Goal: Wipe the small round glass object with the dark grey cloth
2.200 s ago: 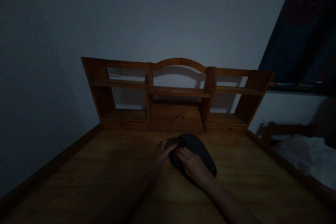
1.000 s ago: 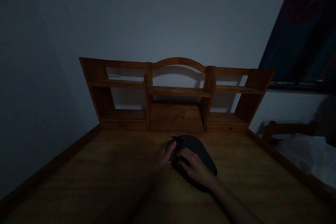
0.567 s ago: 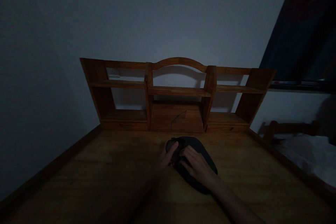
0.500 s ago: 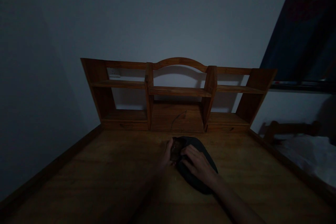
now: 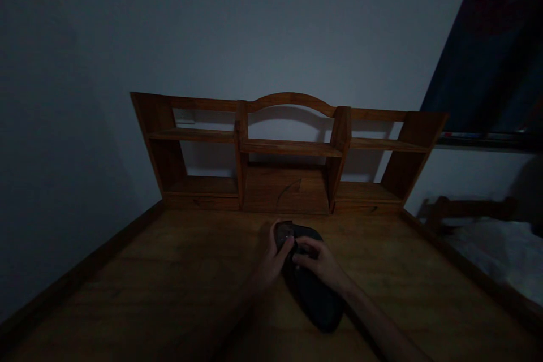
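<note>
A long black case-like thing (image 5: 318, 300) with rounded ends lies slanted on the wooden desk, its far end between my hands. My left hand (image 5: 275, 254) is closed around a small dark, glossy piece (image 5: 284, 231) at that far end, thumb across its near side. Whether this piece is joined to the black thing cannot be made out in the dim light. My right hand (image 5: 320, 266) has its thumb and fingertips bent together at the far part of the black thing, close to my left thumb. What the right fingertips pinch is too dark to name.
The wooden desk top (image 5: 169, 271) has raised side edges. At its back stands a wooden shelf unit (image 5: 292, 149) against a pale wall (image 5: 271, 28). To the right are a dark board (image 5: 492, 68) and white cloth or plastic (image 5: 500, 254) beside a wooden rail (image 5: 475, 207).
The black thing has turned, its near end now closer to me. My left thumb has come over the glossy piece, and my right hand has shifted slightly, fingertips nearer together.
</note>
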{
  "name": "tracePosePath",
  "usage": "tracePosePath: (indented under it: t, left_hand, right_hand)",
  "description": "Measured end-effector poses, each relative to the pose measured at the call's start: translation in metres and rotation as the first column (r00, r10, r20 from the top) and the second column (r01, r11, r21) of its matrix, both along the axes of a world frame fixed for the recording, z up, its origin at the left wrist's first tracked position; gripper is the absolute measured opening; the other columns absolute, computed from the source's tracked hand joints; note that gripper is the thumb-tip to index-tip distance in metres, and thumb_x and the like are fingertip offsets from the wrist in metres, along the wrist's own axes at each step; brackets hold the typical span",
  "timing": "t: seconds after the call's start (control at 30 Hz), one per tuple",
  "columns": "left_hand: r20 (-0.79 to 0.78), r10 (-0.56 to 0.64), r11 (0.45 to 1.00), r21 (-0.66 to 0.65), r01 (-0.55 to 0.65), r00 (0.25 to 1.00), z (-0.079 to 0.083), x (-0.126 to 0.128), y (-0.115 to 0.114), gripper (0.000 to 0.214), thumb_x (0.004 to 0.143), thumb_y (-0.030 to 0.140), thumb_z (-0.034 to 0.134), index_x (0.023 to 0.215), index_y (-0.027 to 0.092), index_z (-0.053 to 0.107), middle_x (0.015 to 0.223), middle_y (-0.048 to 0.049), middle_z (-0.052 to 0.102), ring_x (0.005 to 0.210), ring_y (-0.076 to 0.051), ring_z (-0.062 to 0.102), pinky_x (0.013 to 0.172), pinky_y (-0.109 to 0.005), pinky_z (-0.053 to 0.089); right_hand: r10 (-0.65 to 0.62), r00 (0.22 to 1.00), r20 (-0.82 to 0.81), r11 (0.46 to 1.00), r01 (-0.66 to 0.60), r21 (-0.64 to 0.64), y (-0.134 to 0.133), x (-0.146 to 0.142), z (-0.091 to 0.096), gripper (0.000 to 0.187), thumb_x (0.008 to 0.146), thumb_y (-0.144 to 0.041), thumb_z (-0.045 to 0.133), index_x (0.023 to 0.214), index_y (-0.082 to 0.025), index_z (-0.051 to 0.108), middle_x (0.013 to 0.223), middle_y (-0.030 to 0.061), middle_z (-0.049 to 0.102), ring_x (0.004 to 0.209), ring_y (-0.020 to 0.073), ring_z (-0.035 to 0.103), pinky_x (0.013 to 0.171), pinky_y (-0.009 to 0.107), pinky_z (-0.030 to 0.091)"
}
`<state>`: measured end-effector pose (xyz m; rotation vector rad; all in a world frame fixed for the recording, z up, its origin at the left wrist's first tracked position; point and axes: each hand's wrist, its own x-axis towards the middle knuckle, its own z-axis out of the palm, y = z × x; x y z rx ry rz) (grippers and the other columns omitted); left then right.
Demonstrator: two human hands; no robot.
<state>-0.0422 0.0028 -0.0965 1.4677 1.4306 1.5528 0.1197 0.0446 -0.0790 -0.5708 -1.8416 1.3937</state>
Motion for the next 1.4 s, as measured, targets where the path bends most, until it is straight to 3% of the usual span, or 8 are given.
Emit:
tracePosePath:
  t: [0.13,0.33,0.47,0.6,0.87,1.03,1.17,1.4]
  left_hand:
    - [0.078,-0.112,0.993,-0.02,0.114,0.991,0.0,-0.001,0.003,0.064,0.087,0.052,0.056,0.14,0.025,0.032,0.142,-0.0092,0.047,0.133,-0.022,0.044,0.112,-0.04,0.034]
    - [0.213,-0.246,0.969,0.03,0.245,0.946,-0.001,-0.003,0.007,0.074,0.072,0.041,0.077,0.133,0.021,0.039,0.133,-0.0118,0.055,0.123,-0.025,0.053,0.108,-0.041,0.04]
    - [0.201,-0.256,0.966,0.089,0.243,0.945,0.009,-0.004,0.007,0.071,0.068,0.037,0.08,0.127,0.022,0.043,0.126,-0.0099,0.058,0.119,-0.025,0.056,0.104,-0.04,0.044]
    - [0.158,-0.356,0.931,0.143,0.335,0.921,0.014,-0.011,0.008,0.083,0.065,0.033,0.083,0.133,0.024,0.036,0.134,-0.011,0.052,0.123,-0.025,0.054,0.104,-0.04,0.045]
    - [-0.254,-0.26,0.944,0.135,0.3,0.932,0.007,-0.026,0.013,0.089,0.059,0.026,0.084,0.135,0.02,0.039,0.134,-0.0138,0.05,0.125,-0.029,0.049,0.108,-0.047,0.039]
    - [-0.441,-0.165,0.944,0.189,0.271,0.882,0.004,-0.025,0.012,0.083,0.058,0.026,0.084,0.13,0.019,0.042,0.131,-0.0136,0.046,0.123,-0.029,0.047,0.107,-0.048,0.04]
    - [-0.47,-0.106,0.951,0.211,0.228,0.876,0.005,-0.022,0.009,0.074,0.068,0.029,0.079,0.13,0.02,0.04,0.133,-0.0139,0.043,0.126,-0.029,0.045,0.108,-0.047,0.04]
    - [-0.536,-0.016,0.935,0.291,0.203,0.844,-0.001,-0.023,0.009,0.07,0.079,0.021,0.068,0.138,0.023,0.031,0.138,-0.0141,0.039,0.13,-0.028,0.043,0.108,-0.05,0.04]
  right_hand:
    - [0.03,0.999,-0.044,0.999,-0.031,-0.03,0.004,0.0,0.0,0.027,0.075,-0.033,0.076,0.097,-0.02,0.066,0.094,0.0014,0.067,0.09,0.0186,0.062,0.074,0.028,0.052]
    - [-0.095,0.995,0.02,0.995,0.094,0.02,0.011,0.003,-0.007,0.032,0.065,-0.027,0.082,0.089,-0.019,0.064,0.087,-0.0013,0.065,0.073,0.0132,0.06,0.064,0.023,0.048]
    - [-0.082,0.996,0.023,0.996,0.082,-0.019,0.008,0.008,-0.004,0.034,0.069,-0.031,0.08,0.096,-0.019,0.063,0.086,-0.0017,0.065,0.067,0.012,0.06,0.063,0.023,0.048]
    - [-0.145,0.988,0.053,0.978,0.135,0.159,0.004,0.013,0.004,0.024,0.077,-0.027,0.074,0.098,-0.021,0.066,0.096,0.0006,0.066,0.08,0.0156,0.063,0.072,0.026,0.049]
    - [-0.123,0.985,0.124,0.819,0.03,0.574,0.008,0.016,0.001,0.022,0.082,-0.006,0.06,0.098,-0.021,0.065,0.097,0.0045,0.066,0.098,0.0203,0.061,0.088,0.034,0.048]
    - [-0.166,0.945,0.282,0.656,-0.108,0.747,0.004,0.015,-0.001,0.023,0.092,-0.008,0.048,0.105,-0.02,0.063,0.101,0.0078,0.065,0.1,0.0204,0.06,0.084,0.033,0.051]
    - [-0.202,0.945,0.257,0.517,-0.12,0.847,0.003,0.015,0.002,0.028,0.094,-0.008,0.043,0.113,-0.019,0.061,0.104,0.0103,0.066,0.105,0.023,0.059,0.088,0.038,0.052]
    - [-0.225,0.958,0.176,0.465,-0.053,0.884,0.004,0.014,0.0,0.039,0.092,-0.005,0.043,0.124,-0.02,0.058,0.115,0.0108,0.065,0.114,0.0228,0.058,0.097,0.042,0.051]
